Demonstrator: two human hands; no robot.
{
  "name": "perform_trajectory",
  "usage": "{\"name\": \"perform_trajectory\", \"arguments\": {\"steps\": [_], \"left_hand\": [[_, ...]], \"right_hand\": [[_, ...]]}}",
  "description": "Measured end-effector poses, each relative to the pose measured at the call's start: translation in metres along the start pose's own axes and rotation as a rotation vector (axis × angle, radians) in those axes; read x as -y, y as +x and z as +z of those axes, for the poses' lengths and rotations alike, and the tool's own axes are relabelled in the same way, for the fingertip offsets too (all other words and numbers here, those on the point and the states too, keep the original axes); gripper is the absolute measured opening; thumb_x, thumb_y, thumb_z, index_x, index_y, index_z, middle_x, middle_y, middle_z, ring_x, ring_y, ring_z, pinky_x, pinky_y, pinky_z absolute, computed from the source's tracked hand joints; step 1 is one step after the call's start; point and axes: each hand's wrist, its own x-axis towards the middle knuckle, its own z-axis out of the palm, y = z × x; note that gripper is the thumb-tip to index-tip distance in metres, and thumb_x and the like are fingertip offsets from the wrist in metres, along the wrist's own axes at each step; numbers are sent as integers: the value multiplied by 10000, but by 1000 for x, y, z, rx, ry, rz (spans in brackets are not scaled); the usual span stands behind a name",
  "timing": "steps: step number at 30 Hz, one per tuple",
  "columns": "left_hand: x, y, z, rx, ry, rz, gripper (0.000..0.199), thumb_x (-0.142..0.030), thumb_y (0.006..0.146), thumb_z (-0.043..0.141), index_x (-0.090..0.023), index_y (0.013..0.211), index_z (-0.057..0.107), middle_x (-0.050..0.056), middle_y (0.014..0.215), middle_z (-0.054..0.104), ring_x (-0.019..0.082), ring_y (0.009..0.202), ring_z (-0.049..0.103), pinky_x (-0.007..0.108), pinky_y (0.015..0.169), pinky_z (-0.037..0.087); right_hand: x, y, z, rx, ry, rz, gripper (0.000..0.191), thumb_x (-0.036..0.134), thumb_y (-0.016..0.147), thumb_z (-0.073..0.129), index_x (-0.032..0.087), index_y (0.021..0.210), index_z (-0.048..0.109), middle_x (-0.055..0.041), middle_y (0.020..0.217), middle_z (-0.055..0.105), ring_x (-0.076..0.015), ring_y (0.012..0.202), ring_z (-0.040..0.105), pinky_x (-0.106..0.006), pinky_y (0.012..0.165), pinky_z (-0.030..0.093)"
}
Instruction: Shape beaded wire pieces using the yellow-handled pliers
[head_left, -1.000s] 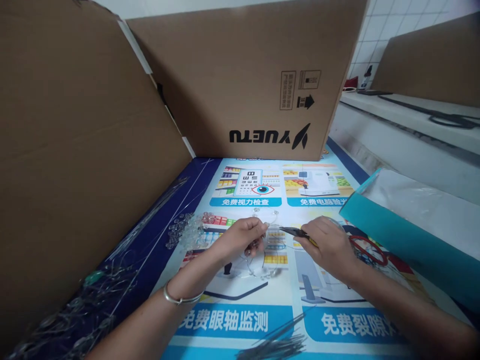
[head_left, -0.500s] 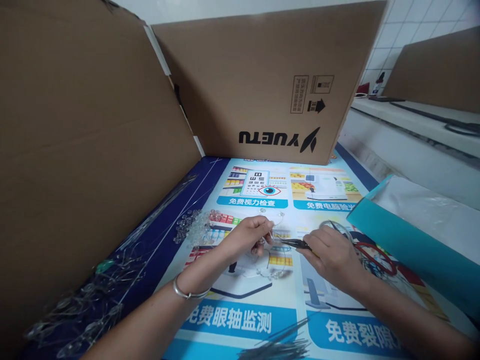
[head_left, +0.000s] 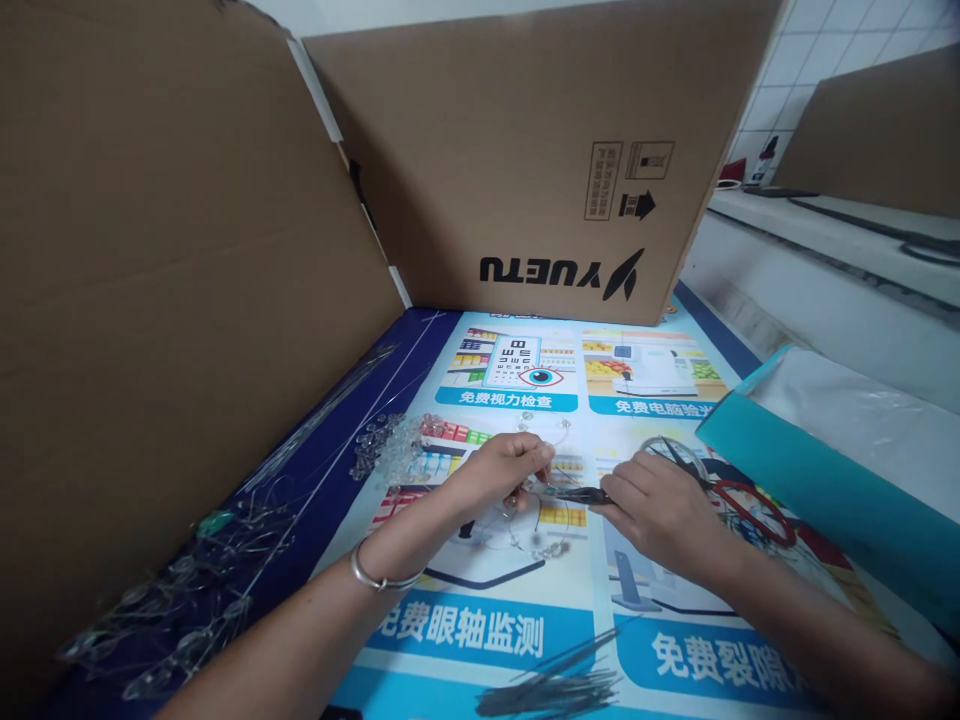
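My left hand, with a silver bangle on its wrist, pinches a thin wire strung with clear beads. The beaded wire curves below and above the fingers over the printed sheet. My right hand is wrapped round dark pliers, whose tips point left and lie close to the left fingertips at the wire. Whether the jaws grip the wire is too small to tell. A pile of clear beads lies left of my left hand.
Cardboard panels stand at the left and back. A teal box is at the right, beside a red ring. Cut wires lie in front; beaded wires lie at the left.
The plier tips have moved slightly left and down, nearer my left fingers. The view has shifted a little.
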Motion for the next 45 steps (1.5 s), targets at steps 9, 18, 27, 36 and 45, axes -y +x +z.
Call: {"name": "perform_trajectory", "arguments": {"steps": [9, 18, 27, 36, 45], "left_hand": [[-1, -1, 0, 52, 27, 35, 301, -442, 814, 472, -165, 787, 587, 27, 773, 620, 39, 401, 472, 178, 402, 354], [-3, -3, 1, 135, 71, 78, 290, -441, 800, 506, -170, 791, 610, 19, 726, 624, 55, 410, 469, 193, 423, 349], [-2, -2, 5, 28, -35, 34, 355, -481, 812, 468, -148, 760, 579, 4, 730, 597, 32, 364, 462, 181, 399, 310], [-3, -3, 8, 5, -63, -11, 362, -512, 787, 491, -163, 769, 587, -44, 531, 507, 52, 344, 454, 181, 389, 288], [-1, -4, 9, 25, -30, -20, 368, -510, 802, 471, -170, 787, 610, -47, 458, 462, 60, 331, 428, 189, 384, 290]], "right_hand": [[-16, 2, -6, 17, 184, 90, 231, 377, 851, 471, 177, 817, 582, -42, 751, 581, -163, 745, 503, -275, 653, 367], [-15, 3, -10, 40, 169, 133, 228, 391, 850, 466, 194, 825, 580, -35, 764, 594, -162, 750, 514, -267, 639, 361], [-3, 4, -13, -17, -60, 45, 234, 357, 857, 459, 183, 732, 554, -50, 714, 547, -187, 723, 447, -318, 650, 301], [0, 3, -10, -72, -122, 66, 238, 353, 855, 463, 182, 715, 552, -52, 687, 519, -189, 706, 424, -330, 644, 282], [1, 1, -11, -70, -150, 97, 230, 359, 850, 468, 178, 762, 578, -65, 701, 524, -202, 726, 423, -343, 662, 297]]}}
